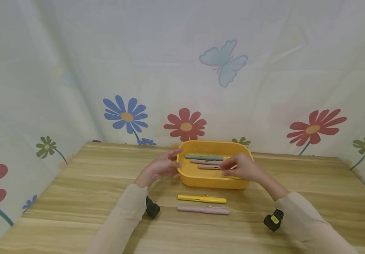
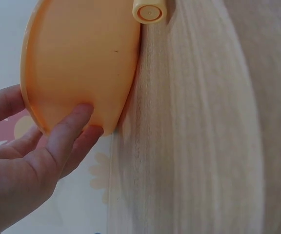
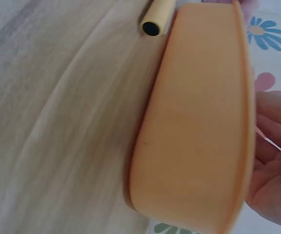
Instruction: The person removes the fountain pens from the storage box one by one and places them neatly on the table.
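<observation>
A yellow plastic basin (image 1: 214, 181) sits on the table. My left hand (image 1: 161, 167) holds its left end, fingers at the rim and on the outer wall (image 2: 82, 58). Inside the basin lie a green pen (image 1: 203, 157), a pink pen (image 1: 204, 162) and a brownish-pink pen (image 1: 208, 167), roughly side by side. Reaching over the right side, my right hand (image 1: 243, 167) pinches the right end of the brownish-pink pen between thumb and finger. The basin's wall (image 3: 194, 117) hides those fingertips in the right wrist view.
In front of the basin, a yellow pen (image 1: 201, 199) and a pale pink pen (image 1: 203, 210) lie parallel on the wooden table (image 1: 84, 197). A flower-printed curtain (image 1: 157, 70) hangs behind the table's back edge.
</observation>
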The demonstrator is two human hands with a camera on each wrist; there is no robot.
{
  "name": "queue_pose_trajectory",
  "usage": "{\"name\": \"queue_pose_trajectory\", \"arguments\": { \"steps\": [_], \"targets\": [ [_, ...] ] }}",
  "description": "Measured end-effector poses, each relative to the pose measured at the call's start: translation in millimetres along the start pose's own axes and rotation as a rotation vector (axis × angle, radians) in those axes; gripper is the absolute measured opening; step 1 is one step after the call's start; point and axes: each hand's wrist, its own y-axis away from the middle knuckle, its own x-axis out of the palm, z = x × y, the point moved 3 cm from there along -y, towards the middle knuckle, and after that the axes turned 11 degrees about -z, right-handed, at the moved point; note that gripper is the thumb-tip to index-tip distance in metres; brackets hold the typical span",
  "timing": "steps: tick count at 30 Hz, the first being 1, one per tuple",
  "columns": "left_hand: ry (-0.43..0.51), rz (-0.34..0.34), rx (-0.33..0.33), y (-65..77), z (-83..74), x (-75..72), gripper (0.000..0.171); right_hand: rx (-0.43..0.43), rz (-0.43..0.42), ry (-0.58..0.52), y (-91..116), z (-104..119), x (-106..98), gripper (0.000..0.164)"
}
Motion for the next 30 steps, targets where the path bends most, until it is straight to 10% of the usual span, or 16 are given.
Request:
{"name": "queue_pose_trajectory", "arguments": {
  "steps": [30],
  "targets": [
    [0.029, -0.007, -0.010, -2.1, 2.2, -1.3, 0.064, 0.100, 0.303, -0.017, -23.1, -27.4, 31.5, 0.010]
  ]
}}
